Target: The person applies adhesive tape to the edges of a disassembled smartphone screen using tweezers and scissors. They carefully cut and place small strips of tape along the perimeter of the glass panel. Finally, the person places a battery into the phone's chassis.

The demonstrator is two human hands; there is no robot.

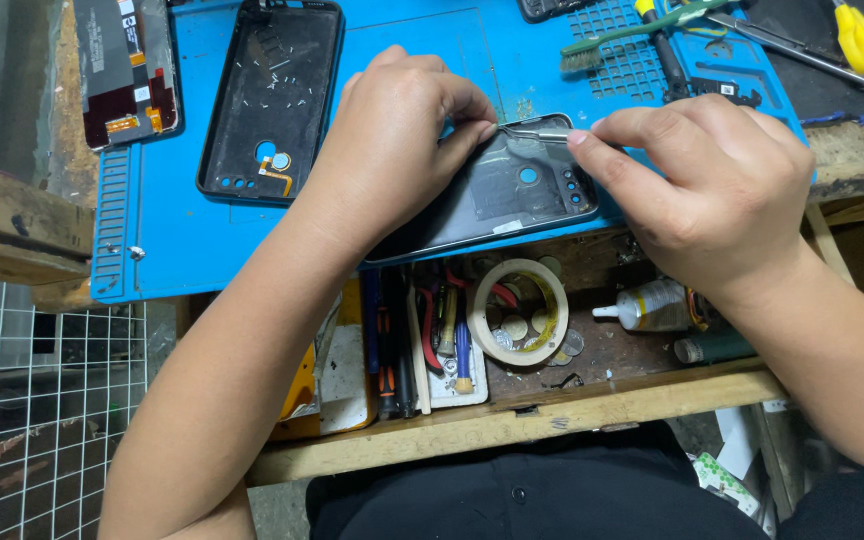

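Phone shell (512,190) lies on the blue mat's (182,240) near edge, long axis left-right; left hand (392,150) presses its left half. Right hand (722,190) pinches thin tweezers (542,131) over its top edge; both equally near.

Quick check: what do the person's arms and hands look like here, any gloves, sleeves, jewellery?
Both bare: no gloves on the left hand or the right hand, no rings, watch or bands visible. Forearms are uncovered as far as the frame shows; no sleeves in view. Fingernails are short and unpainted.
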